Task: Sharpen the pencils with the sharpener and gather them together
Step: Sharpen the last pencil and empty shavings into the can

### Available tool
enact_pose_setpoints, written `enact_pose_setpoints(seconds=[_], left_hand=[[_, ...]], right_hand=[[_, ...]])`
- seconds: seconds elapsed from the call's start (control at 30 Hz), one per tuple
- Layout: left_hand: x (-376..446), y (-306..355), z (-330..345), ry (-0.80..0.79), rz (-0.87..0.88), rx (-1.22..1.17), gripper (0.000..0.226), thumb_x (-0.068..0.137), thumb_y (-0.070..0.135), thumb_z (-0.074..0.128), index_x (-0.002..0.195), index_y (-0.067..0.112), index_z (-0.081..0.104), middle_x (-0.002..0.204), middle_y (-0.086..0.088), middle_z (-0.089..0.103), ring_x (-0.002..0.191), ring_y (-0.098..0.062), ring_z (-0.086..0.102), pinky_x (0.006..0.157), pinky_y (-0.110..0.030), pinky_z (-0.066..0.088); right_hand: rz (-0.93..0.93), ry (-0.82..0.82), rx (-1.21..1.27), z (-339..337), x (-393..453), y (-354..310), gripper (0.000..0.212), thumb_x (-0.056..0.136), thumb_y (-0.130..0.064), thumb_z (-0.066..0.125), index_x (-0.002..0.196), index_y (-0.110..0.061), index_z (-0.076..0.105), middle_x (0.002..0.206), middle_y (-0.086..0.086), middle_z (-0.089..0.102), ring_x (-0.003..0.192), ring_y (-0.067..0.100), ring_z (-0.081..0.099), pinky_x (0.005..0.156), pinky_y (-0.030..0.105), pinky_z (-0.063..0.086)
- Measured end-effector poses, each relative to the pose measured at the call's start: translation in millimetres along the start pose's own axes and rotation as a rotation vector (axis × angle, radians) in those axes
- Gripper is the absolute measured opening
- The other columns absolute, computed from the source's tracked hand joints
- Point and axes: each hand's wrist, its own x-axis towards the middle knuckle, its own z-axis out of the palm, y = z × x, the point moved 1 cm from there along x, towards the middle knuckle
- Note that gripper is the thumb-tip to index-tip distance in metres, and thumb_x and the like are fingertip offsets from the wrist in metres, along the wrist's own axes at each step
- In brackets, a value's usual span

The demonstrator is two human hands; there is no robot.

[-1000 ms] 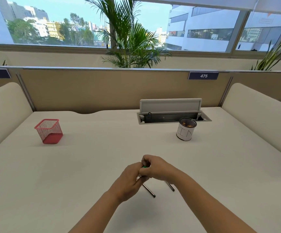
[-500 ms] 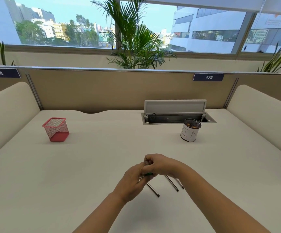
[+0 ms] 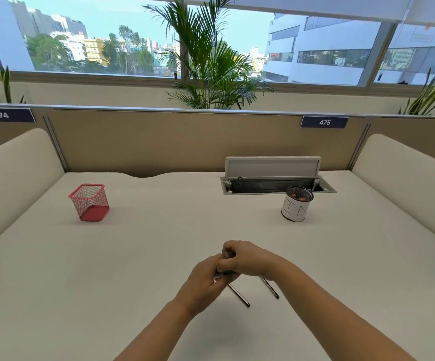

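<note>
Over the desk [image 3: 133, 256], both hands' fingers [image 3: 225, 259] pinch the green sharpener [image 3: 228, 272].

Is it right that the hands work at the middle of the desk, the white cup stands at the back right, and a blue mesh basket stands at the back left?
Not quite: the mesh basket is red, not blue, as the head view shows. The rest holds: the left hand and right hand work together at the middle of the desk, and the white cup stands at the back right.
</note>
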Motion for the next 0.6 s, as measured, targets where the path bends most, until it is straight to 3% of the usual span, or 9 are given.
enact_pose_setpoints(seconds=[0.13,0.23,0.37,0.5,0.6], left_hand=[[3.4,-6.8,-3.3,-0.035,-0.12,-0.012,0.019,0.085,0.034,0.053,0.098,0.021,0.057,0.099,0.002,0.063,0.094,-0.01,0.06,0.086,-0.032,0.053],[3.0,-7.9,-7.5,-0.086,-0.162,-0.041,0.022,0.085,0.03,0.047,0.104,0.023,0.054,0.104,0.002,0.061,0.095,-0.006,0.058,0.084,-0.027,0.05],[3.7,-9.0,-9.9,-0.105,-0.183,-0.028,0.02,0.084,0.028,0.05,0.103,0.025,0.054,0.106,0.005,0.062,0.1,-0.008,0.059,0.087,-0.026,0.05],[11.1,-8.2,-6.4,-0.046,-0.214,0.103,0.018,0.081,0.014,0.056,0.096,0.025,0.056,0.101,0.007,0.065,0.095,-0.007,0.061,0.083,-0.023,0.051],[16.6,-10.1,-4.8,0.042,-0.266,0.157,0.018,0.082,0.012,0.057,0.099,0.017,0.06,0.095,0.003,0.067,0.088,-0.01,0.063,0.078,-0.025,0.052]], right_hand=[[-0.106,0.127,-0.212,5.2,0.3,-6.4,0.021,0.076,-0.02,0.065,0.091,-0.017,0.051,0.096,0.002,0.053,0.079,0.017,0.047,0.064,0.023,0.04],[-0.132,0.114,-0.156,-0.1,0.8,-6.4,0.031,0.076,-0.021,0.073,0.104,-0.015,0.059,0.106,0.0,0.058,0.084,0.015,0.057,0.075,0.024,0.05],[-0.106,0.034,0.111,-11.8,1.6,-0.3,0.025,0.077,-0.008,0.074,0.101,-0.006,0.067,0.09,0.0,0.065,0.072,0.012,0.065,0.07,0.019,0.056],[-0.082,0.122,0.167,-5.7,4.0,2.6,0.023,0.073,-0.008,0.077,0.094,-0.001,0.07,0.079,0.004,0.068,0.067,0.011,0.065,0.066,0.017,0.056],[-0.073,0.233,0.268,8.6,4.2,8.5,0.021,0.072,-0.011,0.077,0.091,-0.004,0.072,0.082,0.005,0.07,0.077,0.017,0.069,0.076,0.026,0.059]])
